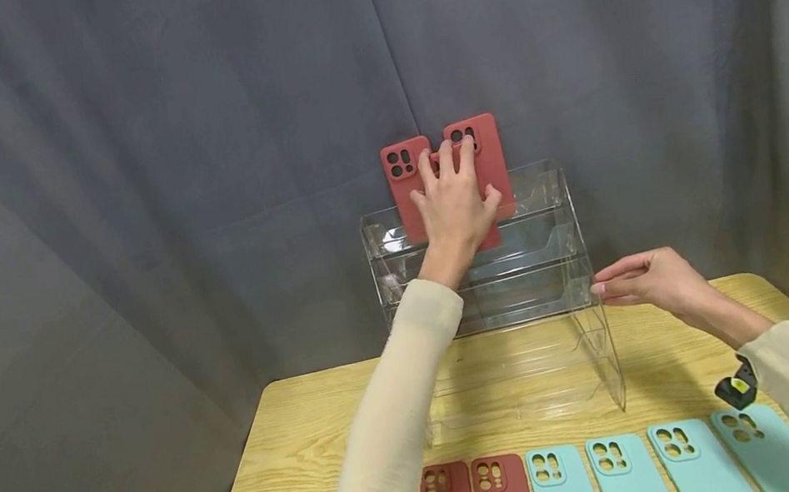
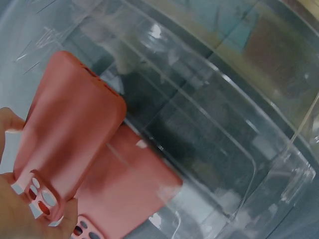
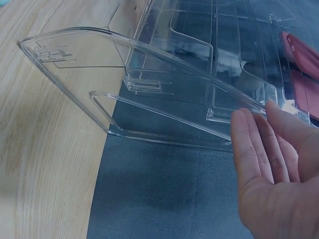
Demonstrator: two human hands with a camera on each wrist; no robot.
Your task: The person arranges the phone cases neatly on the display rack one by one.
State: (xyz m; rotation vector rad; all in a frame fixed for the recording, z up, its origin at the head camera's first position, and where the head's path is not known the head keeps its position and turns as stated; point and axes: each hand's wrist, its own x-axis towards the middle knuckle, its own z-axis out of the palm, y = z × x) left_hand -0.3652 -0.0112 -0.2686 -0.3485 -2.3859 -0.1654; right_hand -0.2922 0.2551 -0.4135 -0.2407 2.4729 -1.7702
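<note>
Left hand (image 1: 453, 204) pinches red case (image 2: 75, 124) at clear rack's (image 1: 515, 296) 12 o'clock, right hand (image 1: 657, 285) pinches its 3 o'clock edge; apparently mid-loading, next likely calls for lowering, then releasing

A red phone case (image 2: 75, 119) held before a clear rack (image 2: 224, 75)
The left grip (image 2: 20, 214) holds it near its camera cutouts (image 2: 48, 198); a second red case (image 2: 137, 181) sits against the rack, partly covered by the first.
</note>
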